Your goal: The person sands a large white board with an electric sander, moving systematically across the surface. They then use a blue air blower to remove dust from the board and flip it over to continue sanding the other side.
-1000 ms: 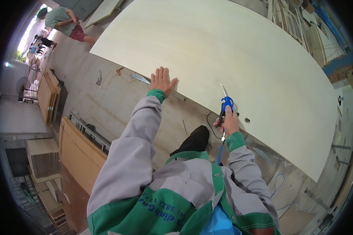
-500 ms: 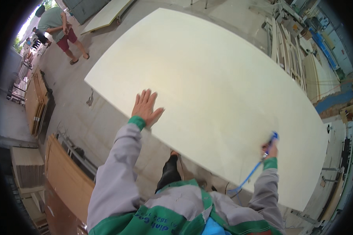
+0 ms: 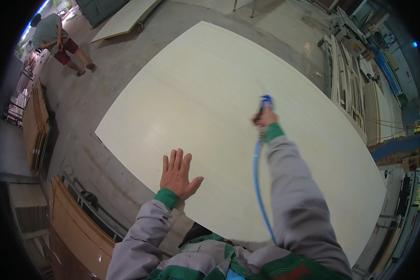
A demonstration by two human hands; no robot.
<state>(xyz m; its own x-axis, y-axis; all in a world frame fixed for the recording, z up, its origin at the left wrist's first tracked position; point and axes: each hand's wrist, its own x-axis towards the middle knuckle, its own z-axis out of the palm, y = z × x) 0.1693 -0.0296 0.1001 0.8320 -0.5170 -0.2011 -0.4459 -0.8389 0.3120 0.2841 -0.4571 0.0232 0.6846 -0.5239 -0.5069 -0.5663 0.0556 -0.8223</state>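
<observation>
A large pale cream panel (image 3: pixel 210 121) lies flat in front of me and fills the middle of the view. My left hand (image 3: pixel 176 176) rests palm down near its close edge, fingers spread, holding nothing. Stretched out over the panel, my right hand (image 3: pixel 266 116) is wrapped around a blue air gun (image 3: pixel 266 100). From the gun's lower end a blue hose (image 3: pixel 256 177) curves back toward my body. The fingers partly cover the gun, and motion blurs it slightly; whether its tip touches the panel I cannot tell.
Brown boards (image 3: pixel 77 224) stand at the near left, beside a metal frame. Another pale panel (image 3: pixel 126 21) sits at the back. Long strips of wood (image 3: pixel 345 79) are stacked at the far right. A person (image 3: pixel 60 42) walks at the far left.
My right hand has swept the air gun from the panel's near right to further out and left, the hose trailing. My left hand stays flat. The person at far left has moved further left.
</observation>
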